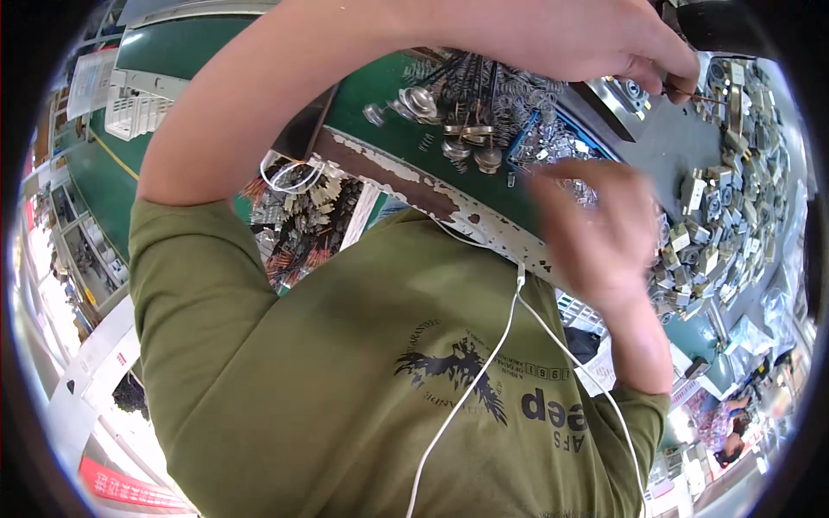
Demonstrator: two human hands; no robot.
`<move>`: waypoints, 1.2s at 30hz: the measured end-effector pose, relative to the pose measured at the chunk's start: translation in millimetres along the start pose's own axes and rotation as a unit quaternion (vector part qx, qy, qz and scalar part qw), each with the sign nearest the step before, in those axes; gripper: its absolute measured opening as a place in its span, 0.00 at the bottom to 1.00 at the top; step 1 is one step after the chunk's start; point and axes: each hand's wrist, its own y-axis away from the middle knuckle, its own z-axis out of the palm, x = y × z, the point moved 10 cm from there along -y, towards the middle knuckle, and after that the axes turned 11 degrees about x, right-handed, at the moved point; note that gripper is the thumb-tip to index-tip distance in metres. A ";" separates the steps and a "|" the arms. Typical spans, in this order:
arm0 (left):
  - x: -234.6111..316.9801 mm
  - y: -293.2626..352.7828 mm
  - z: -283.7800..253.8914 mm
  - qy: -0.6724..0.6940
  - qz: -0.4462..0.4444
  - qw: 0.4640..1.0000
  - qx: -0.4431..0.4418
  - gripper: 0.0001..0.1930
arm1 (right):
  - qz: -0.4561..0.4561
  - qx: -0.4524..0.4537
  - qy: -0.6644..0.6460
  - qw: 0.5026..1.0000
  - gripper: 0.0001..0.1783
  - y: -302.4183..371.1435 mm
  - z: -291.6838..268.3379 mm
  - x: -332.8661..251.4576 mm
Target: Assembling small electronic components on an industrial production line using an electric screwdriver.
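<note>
My left arm reaches across the top of the view, and my left hand (661, 65) is closed in a pinch on a thin copper-coloured rod (706, 97). Beside its fingers is a dark metal block with a small square metal part (637, 97) on it. My right hand (604, 226) is smeared by motion, so its fingers cannot be read. It hovers over the near side of a blue-rimmed tray (523, 136) of small shiny metal pieces (553, 142). Loose coil springs (527, 89) lie heaped beyond the tray, partly under my left forearm.
Round metal discs with stems (471, 142) lie on the green bench top (367, 147). A big pile of small boxy metal parts (717, 220) spreads at the right. The bench's chipped front edge (432, 192) runs before my body. A white cable (466, 406) hangs over my shirt.
</note>
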 end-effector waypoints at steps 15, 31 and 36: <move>-0.3 -5.5 0.8 -0.011 0.022 0.999 -0.033 0.11 | -0.049 -0.036 0.026 0.998 0.14 -15.0 112.8 -35.1; 8.1 23.6 69.4 -0.126 0.067 0.980 -0.140 0.07 | 0.453 0.071 -0.151 0.876 0.09 29.1 -46.1 157.2; 1.9 31.0 66.6 -0.090 0.030 0.985 -0.144 0.07 | 0.460 0.018 -0.096 0.883 0.09 22.1 -20.3 163.9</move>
